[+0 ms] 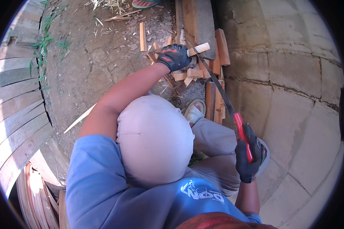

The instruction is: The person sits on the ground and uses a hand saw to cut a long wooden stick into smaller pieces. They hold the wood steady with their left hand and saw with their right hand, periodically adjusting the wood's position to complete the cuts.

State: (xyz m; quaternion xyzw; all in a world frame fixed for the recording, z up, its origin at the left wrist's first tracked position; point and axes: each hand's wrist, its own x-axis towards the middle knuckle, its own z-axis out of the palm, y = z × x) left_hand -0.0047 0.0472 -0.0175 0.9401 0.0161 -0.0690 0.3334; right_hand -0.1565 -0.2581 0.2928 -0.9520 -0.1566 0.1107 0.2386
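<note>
My left hand (174, 57), in a black glove with red marks, is closed around a short pale wood stick (199, 49). The stick's free end sticks out to the right, over a thick wooden beam (205, 24). My right hand (250, 154), also gloved, grips the red handle of a long, narrow handsaw (226, 100). Its dark blade slants up and left and crosses the stick just beside my left fingers. Teeth are too small to make out. Under my hands lie several short wood offcuts (195, 73).
A concrete block wall (290, 76) rises on the right, with wood blocks (222, 46) along its foot. My bent knee (154, 139) fills the middle. A plank fence (15, 91) curves along the left. A sandalled foot (145, 3) and wood shavings (112, 4) show at the top.
</note>
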